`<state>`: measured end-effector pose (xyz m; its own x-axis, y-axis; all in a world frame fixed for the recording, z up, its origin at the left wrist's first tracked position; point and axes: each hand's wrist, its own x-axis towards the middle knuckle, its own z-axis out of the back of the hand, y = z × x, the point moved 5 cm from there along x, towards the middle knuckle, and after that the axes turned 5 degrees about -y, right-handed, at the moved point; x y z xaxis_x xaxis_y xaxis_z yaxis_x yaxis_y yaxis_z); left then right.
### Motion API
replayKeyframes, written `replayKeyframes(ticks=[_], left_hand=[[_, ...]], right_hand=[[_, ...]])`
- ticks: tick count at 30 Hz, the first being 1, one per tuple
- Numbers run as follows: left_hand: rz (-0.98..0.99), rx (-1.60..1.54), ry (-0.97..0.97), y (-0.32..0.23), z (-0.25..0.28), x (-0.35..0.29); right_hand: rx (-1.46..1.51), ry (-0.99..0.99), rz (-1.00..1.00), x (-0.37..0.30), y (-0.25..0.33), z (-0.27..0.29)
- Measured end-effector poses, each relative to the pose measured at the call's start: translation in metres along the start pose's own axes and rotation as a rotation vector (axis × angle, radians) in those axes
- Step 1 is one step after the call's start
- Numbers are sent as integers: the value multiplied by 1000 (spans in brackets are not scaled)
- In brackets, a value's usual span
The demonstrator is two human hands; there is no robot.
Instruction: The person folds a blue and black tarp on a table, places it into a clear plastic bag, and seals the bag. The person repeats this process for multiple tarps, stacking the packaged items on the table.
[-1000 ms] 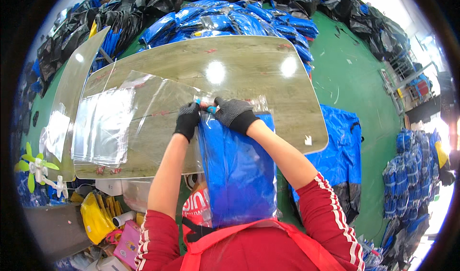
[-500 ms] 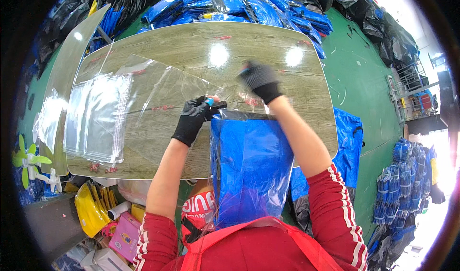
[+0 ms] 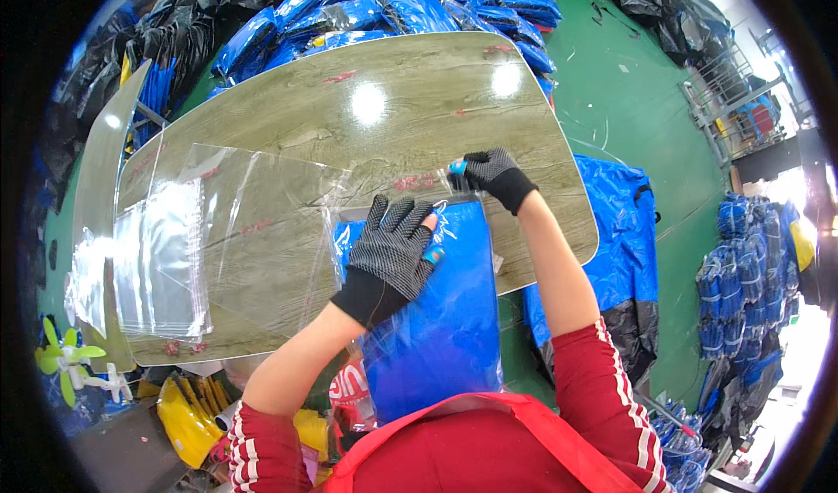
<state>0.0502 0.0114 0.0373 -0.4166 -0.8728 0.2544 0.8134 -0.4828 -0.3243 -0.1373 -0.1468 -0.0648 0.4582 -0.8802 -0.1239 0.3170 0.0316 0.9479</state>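
A folded blue sheet with a dark far edge lies inside a clear plastic bag, reaching from the table over its near edge toward my body. My left hand, in a black dotted glove, presses flat on the bag's upper left part with its fingers spread. Beyond the far right corner, my gloved right hand is closed, thumb and fingertips pinched on a shiny strip of the bag's clear plastic. Blue wrap shows on both thumbs. Left of the blue packet lies another clear bag, flat on the wood-patterned table.
A stack of clear bags lies on the table's left side. Blue packets are heaped beyond the far edge. To the right, a blue and black bag hangs by the table. A small green fan is at the left.
My left hand has opened and come down flat onto the blue packet. My right hand, blurred before, has moved slightly right and nearer, and is now pinched. The view has shifted.
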Motion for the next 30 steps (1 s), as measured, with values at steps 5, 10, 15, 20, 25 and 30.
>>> replayKeyframes(ticks=[5, 10, 15, 20, 25, 30], left_hand=[[-36, -68, 22, 23, -28, -5], [-59, -154, -19, 20, -28, -8], [97, 59, -162, 34, -15, -20], [118, 35, -231, 50, -13, -37], [320, 8, -200, 64, -22, -38], [327, -55, -368, 67, -22, -34]], right_hand=[[2, 40, 170, -47, 42, -2], [-575, 111, 603, -91, 65, -18], [-883, -66, 272, -69, 88, -47], [-964, -171, 426, -38, 120, -85], [-793, -219, 447, -71, 101, -95], [-586, -159, 242, -112, 86, -111]])
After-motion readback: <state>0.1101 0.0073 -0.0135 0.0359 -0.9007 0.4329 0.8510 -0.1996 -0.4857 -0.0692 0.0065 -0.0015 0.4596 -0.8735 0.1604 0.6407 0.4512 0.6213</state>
